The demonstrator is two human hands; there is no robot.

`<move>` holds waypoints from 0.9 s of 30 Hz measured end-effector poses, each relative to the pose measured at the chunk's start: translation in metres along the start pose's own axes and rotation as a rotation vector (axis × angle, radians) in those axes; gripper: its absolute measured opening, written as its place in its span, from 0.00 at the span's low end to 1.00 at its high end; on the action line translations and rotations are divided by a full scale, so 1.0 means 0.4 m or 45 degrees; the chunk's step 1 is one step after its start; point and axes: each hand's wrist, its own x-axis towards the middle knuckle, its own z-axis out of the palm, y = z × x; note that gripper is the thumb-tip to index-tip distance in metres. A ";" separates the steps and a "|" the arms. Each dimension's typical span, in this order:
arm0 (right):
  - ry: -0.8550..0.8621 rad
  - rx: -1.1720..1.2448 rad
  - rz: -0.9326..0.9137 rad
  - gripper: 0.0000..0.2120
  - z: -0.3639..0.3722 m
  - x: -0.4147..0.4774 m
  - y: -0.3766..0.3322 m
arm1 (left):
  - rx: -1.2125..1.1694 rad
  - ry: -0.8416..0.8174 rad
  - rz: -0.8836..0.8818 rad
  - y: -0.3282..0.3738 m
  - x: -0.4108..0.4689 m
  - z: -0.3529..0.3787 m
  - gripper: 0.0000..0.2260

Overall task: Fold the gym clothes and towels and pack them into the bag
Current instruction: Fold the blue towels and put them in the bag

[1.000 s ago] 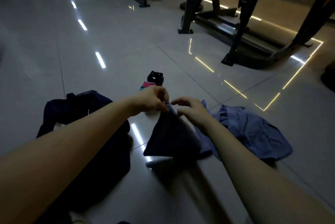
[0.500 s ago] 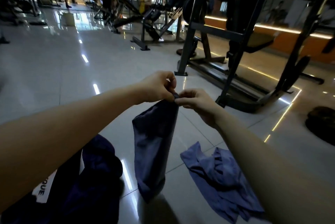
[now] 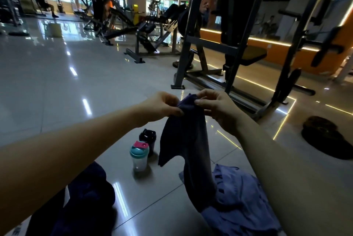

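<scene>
Left hand (image 3: 162, 104) and right hand (image 3: 219, 109) both pinch the top edge of the dark navy cloth (image 3: 187, 140) in their fingers, and it hangs down to the crumpled blue garment (image 3: 242, 203) on the floor; a slack pinch could drop it, or its swinging tail could tip the teal shaker bottle (image 3: 139, 156).

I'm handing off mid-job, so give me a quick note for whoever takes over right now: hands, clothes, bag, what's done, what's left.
Left hand and right hand both pinch the top of the dark navy cloth, which hangs unfolded.
Lighter blue garment lies crumpled on the floor at lower right; dark bag sits at lower left.
Teal shaker bottle and black bottle stand between them, farther off.
Done: no folded piece in view.
Left: fold both pieces, pack them into the bag.
</scene>
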 end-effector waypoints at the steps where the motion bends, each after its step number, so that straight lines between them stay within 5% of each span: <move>1: 0.025 0.014 -0.006 0.03 -0.006 -0.007 0.000 | -0.029 -0.016 0.024 0.011 0.002 0.004 0.04; 9: 0.207 0.037 -0.070 0.04 -0.029 -0.037 0.017 | -0.177 -0.035 0.069 0.052 0.020 0.042 0.13; 27: -0.003 -0.008 -0.094 0.02 -0.054 -0.045 0.015 | -0.433 -0.006 -0.076 0.057 0.050 0.072 0.08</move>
